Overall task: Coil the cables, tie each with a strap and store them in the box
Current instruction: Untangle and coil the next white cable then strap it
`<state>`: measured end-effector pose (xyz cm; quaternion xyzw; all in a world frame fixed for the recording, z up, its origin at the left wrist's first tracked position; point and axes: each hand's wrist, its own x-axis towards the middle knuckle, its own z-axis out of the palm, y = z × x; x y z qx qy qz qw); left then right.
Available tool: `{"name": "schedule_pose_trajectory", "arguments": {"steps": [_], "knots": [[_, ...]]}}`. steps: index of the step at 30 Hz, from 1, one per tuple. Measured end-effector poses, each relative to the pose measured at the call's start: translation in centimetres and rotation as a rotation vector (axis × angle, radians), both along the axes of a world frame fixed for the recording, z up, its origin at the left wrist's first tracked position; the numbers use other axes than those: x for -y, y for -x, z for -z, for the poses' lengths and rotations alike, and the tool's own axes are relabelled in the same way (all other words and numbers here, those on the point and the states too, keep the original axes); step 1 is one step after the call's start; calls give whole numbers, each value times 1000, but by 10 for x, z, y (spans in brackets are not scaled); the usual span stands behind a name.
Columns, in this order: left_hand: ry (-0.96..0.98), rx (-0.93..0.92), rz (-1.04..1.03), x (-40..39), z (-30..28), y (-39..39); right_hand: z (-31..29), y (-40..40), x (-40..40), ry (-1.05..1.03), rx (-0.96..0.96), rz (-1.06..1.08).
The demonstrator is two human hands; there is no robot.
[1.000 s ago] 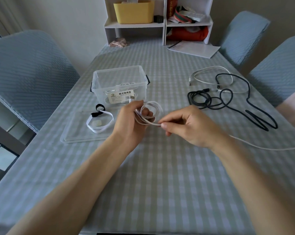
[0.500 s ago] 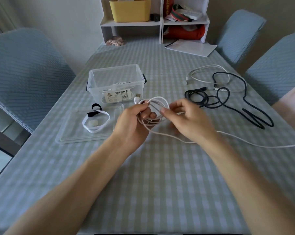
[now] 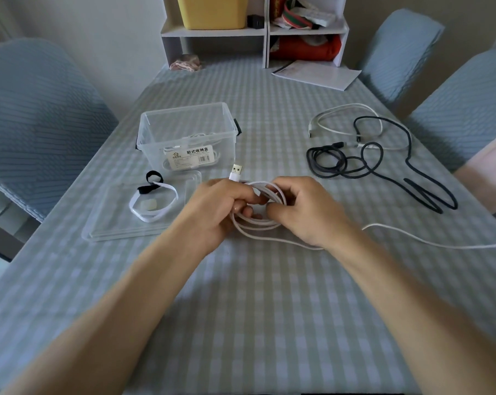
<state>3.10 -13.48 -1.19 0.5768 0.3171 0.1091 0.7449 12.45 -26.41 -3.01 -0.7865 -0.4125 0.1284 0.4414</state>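
My left hand (image 3: 216, 208) grips a partly coiled white cable (image 3: 258, 223) just above the table; its USB plug (image 3: 236, 172) sticks up past my fingers. My right hand (image 3: 306, 212) pinches the same coil at its right side. The cable's loose tail (image 3: 429, 243) trails off to the right across the cloth. A clear plastic box (image 3: 188, 132) stands behind my left hand with a white cable inside. A white strap (image 3: 152, 205) and a black strap (image 3: 151, 182) lie on the box's clear lid (image 3: 112, 226).
A loose black cable (image 3: 383, 163) and another white cable (image 3: 343, 118) lie at the right rear. White shelves (image 3: 258, 32) and a paper sheet (image 3: 315, 75) stand at the far end. Blue covered chairs (image 3: 33, 121) flank the checked table.
My hands have come closer together on the coil and lowered toward me. Another loop has been added, and the USB plug now points up beyond my left fingers.
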Motion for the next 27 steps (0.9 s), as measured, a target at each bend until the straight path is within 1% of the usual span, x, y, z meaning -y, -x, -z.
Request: {"name": "schedule_pose_trajectory", "arguments": {"steps": [2, 4, 7, 10, 15, 17, 20, 22, 24, 27], "knots": [[-28, -21, -15, -2, -2, 1, 0, 3, -1, 0, 43, -42], [-101, -16, 4, -1, -3, 2, 1, 4, 0, -16, 62, -59], [-260, 21, 69, 3, 0, 2, 3, -1, 2, -43, 33, -13], [-374, 50, 95, 3, 2, 5, 4, -3, 1, -49, 24, 43], [-335, 132, 140, 3, 1, 13, 2, -8, 4, -114, 6, 135], [-398, 100, 158, 0, 2, 13, 2, -9, 6, -119, 18, 141], [-635, 16, 59, -8, 4, 10, 3, -12, 8, -87, 4, 152], [-738, -12, -9, -15, 4, 10, 4, -16, 10, -51, -34, 175], [-760, -38, -62, -19, 3, 9, 3, -16, 11, -32, -71, 173], [-763, -61, -121, -27, 2, 7, 0, -13, 11, -15, -91, 95]]}}
